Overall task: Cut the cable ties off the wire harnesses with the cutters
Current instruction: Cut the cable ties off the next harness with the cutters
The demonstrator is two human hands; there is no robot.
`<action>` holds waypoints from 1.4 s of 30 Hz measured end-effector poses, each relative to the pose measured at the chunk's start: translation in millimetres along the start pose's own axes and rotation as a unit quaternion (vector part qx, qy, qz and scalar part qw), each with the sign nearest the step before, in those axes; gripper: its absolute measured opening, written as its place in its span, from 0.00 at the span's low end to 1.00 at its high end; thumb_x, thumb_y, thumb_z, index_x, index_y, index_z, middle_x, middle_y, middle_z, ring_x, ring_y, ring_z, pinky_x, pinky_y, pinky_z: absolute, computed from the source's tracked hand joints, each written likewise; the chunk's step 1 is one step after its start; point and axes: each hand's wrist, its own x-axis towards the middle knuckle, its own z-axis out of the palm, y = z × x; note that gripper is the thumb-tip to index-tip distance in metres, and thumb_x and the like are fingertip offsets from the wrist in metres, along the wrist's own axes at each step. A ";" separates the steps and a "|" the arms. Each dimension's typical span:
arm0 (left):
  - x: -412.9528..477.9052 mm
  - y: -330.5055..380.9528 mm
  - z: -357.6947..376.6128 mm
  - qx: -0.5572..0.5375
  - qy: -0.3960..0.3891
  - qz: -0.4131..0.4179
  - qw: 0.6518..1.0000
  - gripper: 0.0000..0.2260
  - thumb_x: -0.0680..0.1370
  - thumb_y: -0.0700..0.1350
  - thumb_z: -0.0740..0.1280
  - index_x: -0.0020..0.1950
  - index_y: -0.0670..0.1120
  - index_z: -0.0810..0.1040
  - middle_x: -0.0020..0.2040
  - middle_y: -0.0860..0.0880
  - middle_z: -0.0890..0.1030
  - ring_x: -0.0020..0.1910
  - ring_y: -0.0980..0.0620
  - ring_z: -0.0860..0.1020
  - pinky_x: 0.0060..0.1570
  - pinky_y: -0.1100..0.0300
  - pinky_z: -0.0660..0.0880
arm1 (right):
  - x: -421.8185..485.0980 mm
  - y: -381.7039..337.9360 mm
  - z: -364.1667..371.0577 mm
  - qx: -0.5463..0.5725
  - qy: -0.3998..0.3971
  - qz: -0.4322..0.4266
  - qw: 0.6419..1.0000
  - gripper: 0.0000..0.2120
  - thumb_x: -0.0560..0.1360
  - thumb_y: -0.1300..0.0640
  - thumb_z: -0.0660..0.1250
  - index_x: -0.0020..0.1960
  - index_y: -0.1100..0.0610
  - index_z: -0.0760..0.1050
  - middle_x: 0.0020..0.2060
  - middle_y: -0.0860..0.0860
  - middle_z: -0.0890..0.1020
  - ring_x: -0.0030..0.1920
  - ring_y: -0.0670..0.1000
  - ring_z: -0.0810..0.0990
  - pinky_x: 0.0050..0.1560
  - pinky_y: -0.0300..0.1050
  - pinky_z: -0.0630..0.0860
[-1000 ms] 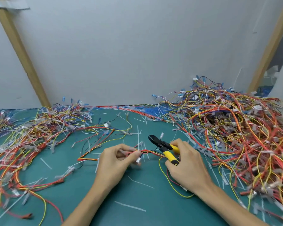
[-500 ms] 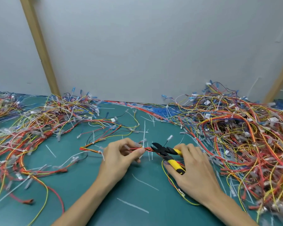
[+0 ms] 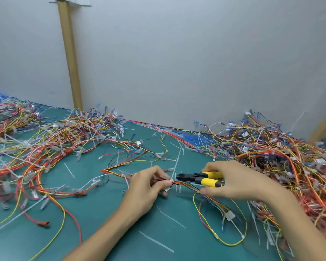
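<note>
Cable tie [image 3: 174, 170] beside the cutters' [image 3: 199, 178] tip.
Left hand [image 3: 149, 185] pinches harness [image 3: 179, 184]; right hand [image 3: 239, 182] grips handles, jaws seemingly closed.

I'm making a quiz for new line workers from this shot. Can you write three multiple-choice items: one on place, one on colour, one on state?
1. The cutters are: A held in the right hand; B lying loose; C out of view.
2. Their handles are: A red; B blue; C yellow.
3. The left hand is: A flat and empty; B pinching the harness; C a bare fist.

Answers: A, fingers wrap the handles; C, yellow grips show plainly; B, thumb and fingers pinch the wires.
</note>
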 end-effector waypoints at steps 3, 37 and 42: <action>1.2 -1.3 0.3 -0.002 0.004 0.004 1.000 0.09 0.75 0.38 0.74 0.44 0.50 0.75 0.38 0.51 0.85 0.32 0.53 0.84 0.40 0.63 0.77 | 7.0 -1.9 19.5 -0.031 0.044 0.000 0.999 0.19 0.70 0.34 0.69 0.56 0.42 0.73 0.49 0.42 0.78 0.52 0.46 0.75 0.54 0.50 0.76; -6.5 3.8 1.8 0.037 -0.001 0.057 0.998 0.12 0.79 0.39 0.67 0.48 0.55 0.67 0.36 0.56 0.85 0.39 0.57 0.84 0.48 0.54 0.76 | 5.3 -1.4 83.9 0.036 0.267 -0.078 0.960 0.26 0.74 0.27 0.56 0.54 0.46 0.77 0.39 0.43 0.77 0.42 0.48 0.76 0.41 0.50 0.75; -7.3 4.4 1.0 0.007 -0.014 0.069 0.997 0.12 0.80 0.39 0.67 0.49 0.54 0.67 0.40 0.54 0.86 0.37 0.53 0.85 0.49 0.53 0.77 | 5.1 0.3 83.2 0.053 0.260 -0.063 0.962 0.26 0.74 0.26 0.56 0.40 0.49 0.69 0.29 0.46 0.72 0.33 0.49 0.72 0.37 0.51 0.73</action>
